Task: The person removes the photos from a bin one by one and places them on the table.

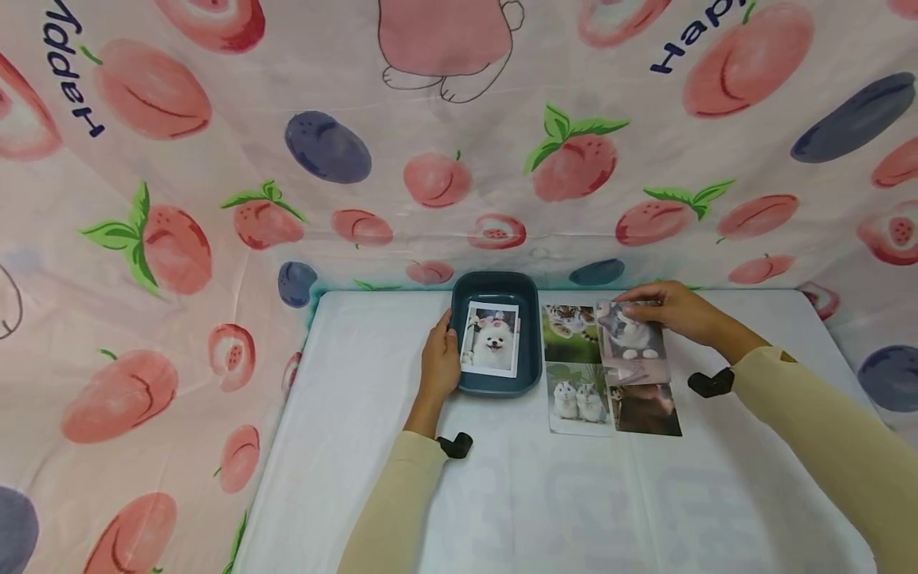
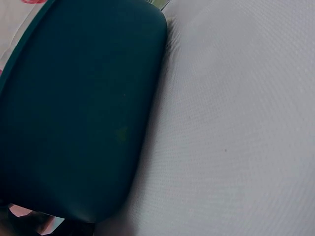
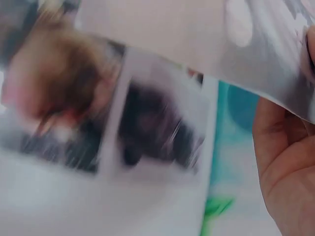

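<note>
My left hand [image 1: 440,359] grips the left side of a dark teal tray [image 1: 532,351], its thumb along the rim. In the left wrist view the tray's outer wall [image 2: 83,108] fills much of the picture. Inside it lies a white-bordered photo card of a fluffy white dog [image 1: 493,341]. To the right, my right hand [image 1: 677,312] pinches the top of a cat photo card [image 1: 634,347]. The right wrist view shows this card [image 3: 162,34] raised over other cards, with fingers [image 3: 275,142] behind it.
Beside the tray lie a tiger card [image 1: 570,339], a card with two small pale animals [image 1: 579,399] and a dark brown card [image 1: 645,410], partly covered by the cat card. A white table [image 1: 559,502] carries everything; a fruit-print cloth [image 1: 402,119] hangs behind it.
</note>
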Demonstrator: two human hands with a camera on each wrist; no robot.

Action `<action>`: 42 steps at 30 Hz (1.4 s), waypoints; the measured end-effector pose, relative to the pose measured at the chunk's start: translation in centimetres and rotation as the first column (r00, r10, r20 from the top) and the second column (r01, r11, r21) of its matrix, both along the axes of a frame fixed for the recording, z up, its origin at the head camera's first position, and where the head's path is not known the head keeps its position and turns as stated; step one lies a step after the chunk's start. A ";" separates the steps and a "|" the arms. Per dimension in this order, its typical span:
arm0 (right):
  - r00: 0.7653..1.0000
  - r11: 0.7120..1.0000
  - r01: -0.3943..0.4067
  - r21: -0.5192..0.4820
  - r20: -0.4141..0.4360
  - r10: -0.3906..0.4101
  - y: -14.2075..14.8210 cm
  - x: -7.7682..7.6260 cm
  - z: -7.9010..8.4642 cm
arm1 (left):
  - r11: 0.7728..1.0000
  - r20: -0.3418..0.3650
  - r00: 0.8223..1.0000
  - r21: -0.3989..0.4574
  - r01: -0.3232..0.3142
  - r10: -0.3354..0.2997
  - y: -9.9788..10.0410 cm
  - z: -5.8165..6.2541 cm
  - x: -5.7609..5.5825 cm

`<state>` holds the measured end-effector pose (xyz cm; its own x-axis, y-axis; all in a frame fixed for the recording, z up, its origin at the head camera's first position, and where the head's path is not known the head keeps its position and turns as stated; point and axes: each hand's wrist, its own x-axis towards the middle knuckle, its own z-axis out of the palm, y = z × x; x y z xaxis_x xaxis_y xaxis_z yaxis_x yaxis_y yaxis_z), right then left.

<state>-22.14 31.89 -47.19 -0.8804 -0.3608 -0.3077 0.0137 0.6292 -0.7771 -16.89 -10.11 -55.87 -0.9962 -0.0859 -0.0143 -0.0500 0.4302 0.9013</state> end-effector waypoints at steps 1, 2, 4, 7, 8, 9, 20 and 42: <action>1.000 1.000 0.008 0.016 0.006 -0.009 0.8 0.2 -0.3 | 1.000 -0.001 1.000 -0.003 -0.001 0.001 0.0 0.0 0.0; 1.000 0.999 0.021 0.027 0.010 -0.022 1.5 0.5 -0.7 | 1.000 -0.003 1.000 -0.004 -0.002 0.002 0.0 0.0 0.1; 0.999 0.999 0.042 0.034 0.028 -0.043 2.9 1.0 -1.3 | 1.000 -0.006 1.000 -0.004 -0.004 0.004 0.0 0.0 0.1; 0.996 0.997 0.072 0.028 0.046 -0.073 4.7 2.0 -2.1 | 1.000 -0.009 1.000 -0.009 -0.006 0.006 0.0 -0.1 0.1; 0.995 0.996 0.081 0.026 0.053 -0.083 5.3 2.3 -2.4 | 1.000 -0.009 1.000 -0.009 -0.006 0.006 0.0 -0.1 0.1; 0.994 0.996 0.090 0.022 0.059 -0.092 5.9 2.6 -2.7 | 1.000 -0.009 1.000 -0.009 -0.006 0.006 0.0 -0.1 0.1; 0.985 0.979 0.151 0.138 0.057 -0.160 11.1 5.5 -5.5 | 1.000 -0.010 1.000 -0.015 -0.001 0.001 0.0 -0.3 0.0; 0.989 0.955 0.145 0.259 -0.041 -0.139 11.6 6.7 -7.5 | 1.000 -0.011 1.000 -0.021 0.002 -0.002 -0.1 -0.3 -0.1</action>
